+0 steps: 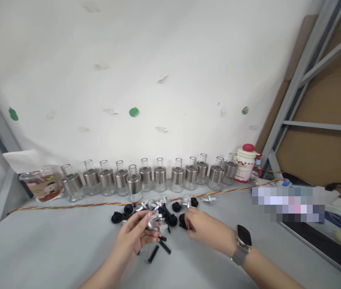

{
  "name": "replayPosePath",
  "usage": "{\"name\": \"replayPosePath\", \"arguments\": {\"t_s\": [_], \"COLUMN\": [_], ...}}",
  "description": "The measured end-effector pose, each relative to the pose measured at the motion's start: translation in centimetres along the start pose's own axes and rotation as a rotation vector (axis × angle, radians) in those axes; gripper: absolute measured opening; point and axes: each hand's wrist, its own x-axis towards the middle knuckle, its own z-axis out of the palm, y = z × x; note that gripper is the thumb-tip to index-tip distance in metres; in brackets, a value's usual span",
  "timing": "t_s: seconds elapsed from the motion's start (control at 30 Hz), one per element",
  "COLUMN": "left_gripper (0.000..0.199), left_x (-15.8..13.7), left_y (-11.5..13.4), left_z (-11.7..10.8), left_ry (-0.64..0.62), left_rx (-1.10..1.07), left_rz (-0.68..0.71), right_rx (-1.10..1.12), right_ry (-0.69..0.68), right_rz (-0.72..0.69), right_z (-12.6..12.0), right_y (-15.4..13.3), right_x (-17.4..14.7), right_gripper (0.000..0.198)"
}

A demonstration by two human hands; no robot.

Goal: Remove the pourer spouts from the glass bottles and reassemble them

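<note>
Pinched in the fingers of my left hand [138, 230] is a silver pourer piece [156, 221] with a round rim and a narrow stem. My right hand [200, 226] is closed, its fingertips down at a black part [182, 220]; what lies inside the fingers is hidden. Between and beyond the hands is a loose pile of silver pieces and black caps, one black cap [172, 220] near the middle. Black tubes [153, 254] lie on the table just below my left hand.
Glass bottles with metal sleeves [134, 185] stand in a row along the white wall. A twisted red and yellow wire [94, 206] runs in front of them. A drink cup [44, 186] is at the left, a white tumbler with a red top [244, 163] at the right.
</note>
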Motion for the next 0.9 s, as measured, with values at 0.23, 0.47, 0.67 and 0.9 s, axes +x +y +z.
{"name": "replayPosePath", "arguments": {"t_s": [0.23,0.47,0.67,0.9], "left_gripper": [0.034,0.032,0.027,0.019], "left_x": [-0.1,0.0,-0.3,-0.3], "left_y": [0.0,0.1,-0.7,-2.2], "left_z": [-0.1,-0.2,-0.5,-0.9], "left_ry": [0.007,0.039,-0.214,-0.338], "left_rx": [0.009,0.035,0.263,0.499], "left_rz": [-0.01,0.012,0.131,0.211], "right_rx": [-0.09,0.197,0.652,0.988], "right_ry": [0.057,0.081,0.013,-0.034], "right_rz": [0.019,0.042,0.087,0.122], "right_z": [1.6,1.3,1.1,2.1], "right_y": [-1.0,0.8,-0.5,-1.6], "right_x": [0.1,0.8,1.3,1.3], "right_gripper": [0.034,0.027,0.013,0.014]}}
